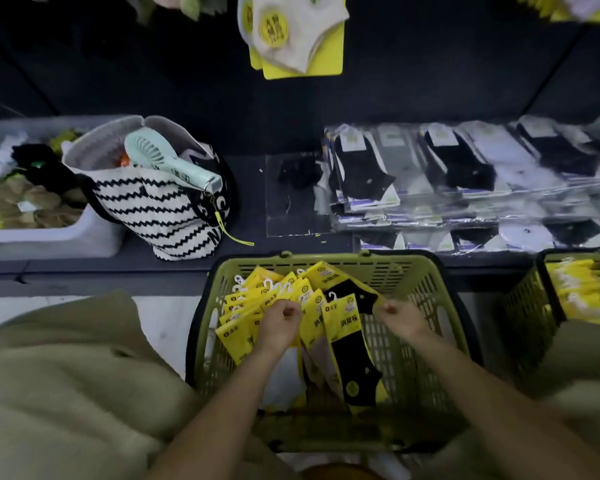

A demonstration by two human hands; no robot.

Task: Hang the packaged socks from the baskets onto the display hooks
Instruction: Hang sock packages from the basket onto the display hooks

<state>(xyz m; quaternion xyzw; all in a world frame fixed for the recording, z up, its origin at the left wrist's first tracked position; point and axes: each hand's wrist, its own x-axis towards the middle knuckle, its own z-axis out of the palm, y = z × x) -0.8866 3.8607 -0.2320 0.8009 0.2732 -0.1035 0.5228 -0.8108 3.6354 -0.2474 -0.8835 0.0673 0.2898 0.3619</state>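
A green plastic basket stands in front of me, holding a fan of yellow-carded sock packs with white hooks. My left hand grips the bunch of packs from above. My right hand pinches the edge of a pack with a black sock. Another black sock pack lies between my hands. Above, white sock packs on yellow cards hang from the dark display wall; their hooks are out of view.
On the dark shelf stand a black-and-white striped bag with a mint hand fan, a white bin of loose socks at left, and bagged sock packs at right. A second green basket with yellow packs is at right.
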